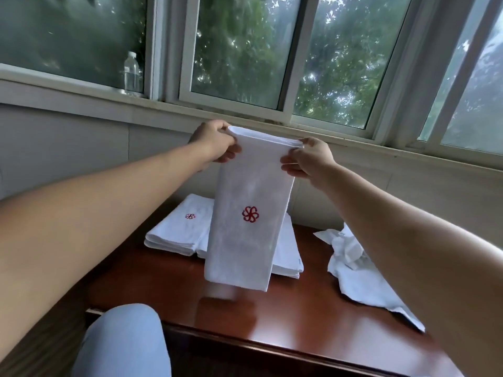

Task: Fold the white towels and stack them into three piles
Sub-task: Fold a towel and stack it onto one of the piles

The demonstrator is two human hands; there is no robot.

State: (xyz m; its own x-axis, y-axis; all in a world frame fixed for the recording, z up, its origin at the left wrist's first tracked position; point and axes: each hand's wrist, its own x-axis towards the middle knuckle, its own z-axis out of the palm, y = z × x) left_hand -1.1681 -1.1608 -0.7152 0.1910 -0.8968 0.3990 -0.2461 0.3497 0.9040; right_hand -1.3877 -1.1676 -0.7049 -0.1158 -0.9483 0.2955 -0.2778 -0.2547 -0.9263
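A white towel (249, 235) with a red emblem hangs folded lengthwise above the table, its lower edge just off the wood. My left hand (213, 144) pinches its top left corner and my right hand (309, 159) pinches the top right corner. Behind it lie two stacks of folded white towels: one at the left (178, 232) showing a small red emblem, and one (287, 254) mostly hidden by the hanging towel. At the right, unfolded towels (356, 270) lie crumpled, partly covered by my right forearm.
The dark red wooden table (285, 317) stands against a wall under a window. A clear plastic bottle (132, 73) stands on the window sill at the left. My knee in light blue trousers (122, 346) is at the table's near left edge.
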